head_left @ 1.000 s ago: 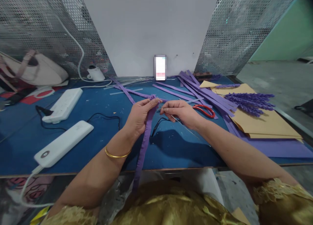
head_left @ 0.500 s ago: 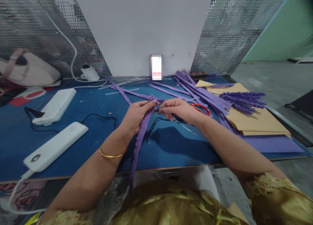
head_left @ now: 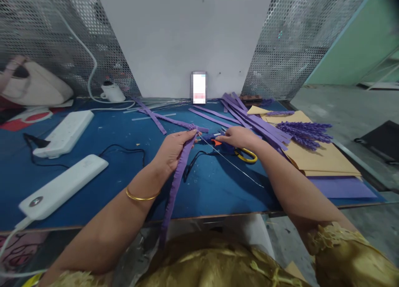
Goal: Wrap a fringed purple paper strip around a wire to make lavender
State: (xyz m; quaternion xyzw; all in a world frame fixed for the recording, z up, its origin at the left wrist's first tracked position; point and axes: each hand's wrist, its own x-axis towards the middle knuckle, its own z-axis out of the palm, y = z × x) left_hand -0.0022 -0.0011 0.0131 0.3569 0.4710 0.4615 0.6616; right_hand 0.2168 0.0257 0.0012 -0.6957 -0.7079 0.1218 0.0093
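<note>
My left hand (head_left: 176, 149) pinches a long purple crinkled-edge paper strip (head_left: 179, 176) against the end of a thin wire (head_left: 232, 160). A gathered purple tuft (head_left: 193, 127) shows at the fingertips. The strip hangs over the table's front edge, while the wire slants down to the right. My right hand (head_left: 238, 136) is closed over a blue tool with an orange part, seemingly a glue gun (head_left: 216, 142); the hand covers most of it. A black cord (head_left: 196, 156) runs near it. Beside the right wrist is a yellow handle loop (head_left: 247, 156), apparently of scissors.
Purple paper strips (head_left: 262, 127) lie at the back right, near purple flower sprigs (head_left: 307, 131) on tan paper (head_left: 330, 160). A phone (head_left: 199, 87) leans against the white board. On the left are a white power strip (head_left: 64, 133) and a white power bank (head_left: 65, 187).
My right hand has let go of the wire, moved right and closed over the blue tool. The yellow loop now shows; the red loop is hidden. My left hand keeps its pinch.
</note>
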